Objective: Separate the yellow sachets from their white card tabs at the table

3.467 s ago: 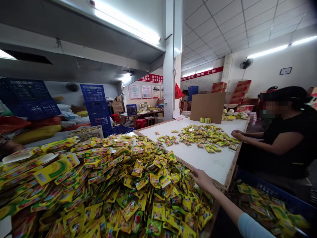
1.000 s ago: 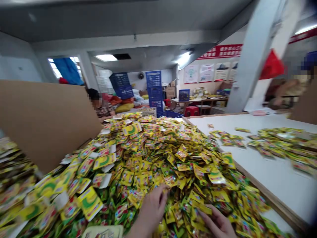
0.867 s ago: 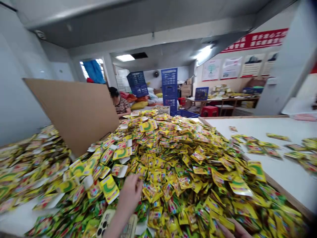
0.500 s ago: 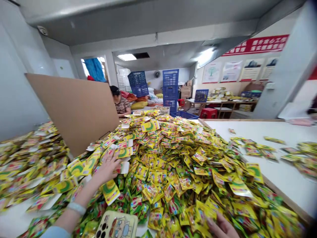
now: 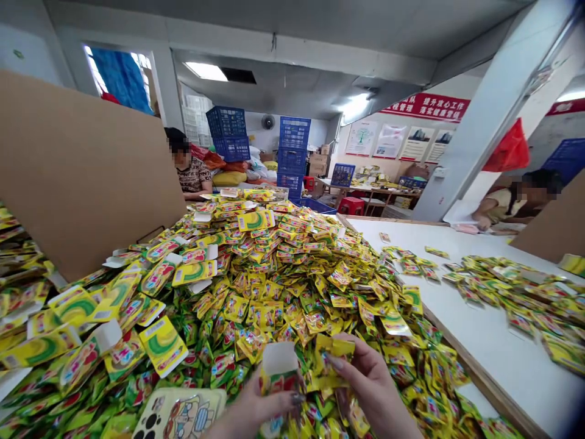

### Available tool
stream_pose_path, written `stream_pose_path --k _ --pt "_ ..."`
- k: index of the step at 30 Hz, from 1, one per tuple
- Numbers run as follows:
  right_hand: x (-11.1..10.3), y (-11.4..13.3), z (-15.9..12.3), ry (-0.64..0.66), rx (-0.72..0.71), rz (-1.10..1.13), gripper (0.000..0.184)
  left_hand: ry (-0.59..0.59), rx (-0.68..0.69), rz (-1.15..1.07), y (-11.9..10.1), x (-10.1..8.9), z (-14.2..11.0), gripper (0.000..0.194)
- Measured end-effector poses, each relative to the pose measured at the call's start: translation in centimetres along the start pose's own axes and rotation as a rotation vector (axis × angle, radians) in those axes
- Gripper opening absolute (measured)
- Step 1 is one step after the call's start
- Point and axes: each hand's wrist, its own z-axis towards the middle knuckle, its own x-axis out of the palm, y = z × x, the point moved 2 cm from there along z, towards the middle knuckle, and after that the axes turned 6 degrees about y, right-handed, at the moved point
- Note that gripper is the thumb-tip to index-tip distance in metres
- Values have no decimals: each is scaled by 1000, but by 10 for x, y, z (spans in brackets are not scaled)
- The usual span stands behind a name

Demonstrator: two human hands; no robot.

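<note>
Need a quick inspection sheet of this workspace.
surface: white table with a wooden edge, loose sachets spread on it.
job's things: big heap of yellow-green sachets.
clutter: phone in a cartoon case lying on the heap.
grips: left hand holds a white-flapped packet; right hand pinches yellow sachets.
cables: nothing seen.
surroundings: a co-worker beyond the upright cardboard sheet, another co-worker past the table, stacked blue crates.

Bare left hand [image 5: 258,408], bare right hand [image 5: 372,381], slim fingers [image 5: 351,361], long nails [image 5: 297,399] with dark grey polish
</note>
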Motion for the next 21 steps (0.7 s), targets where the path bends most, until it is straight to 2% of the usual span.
stream_pose_path --k 2,5,7,11,13,16,18,21 --pt "10 12 2 66 -148 -156 16 61 25 -53 9 16 6 43" --pt "22 25 3 196 -278 -529 10 112 154 104 9 22 10 30" --pt "26 28 2 325 -235 -785 15 151 183 224 10 20 10 32" --pt "25 26 -7 583 -128 -1155 28 261 94 303 21 13 7 45" --pt "20 24 -14 600 -109 -1145 29 287 93 280 25 11 5 52" --pt "5 16 -22 469 -162 -1015 13 380 114 261 26 9 3 63" --pt "-4 4 -26 420 -239 -973 17 422 107 327 28 9 4 67" --pt "-7 -21 -29 549 -218 -868 28 431 115 438 39 11 13 72"
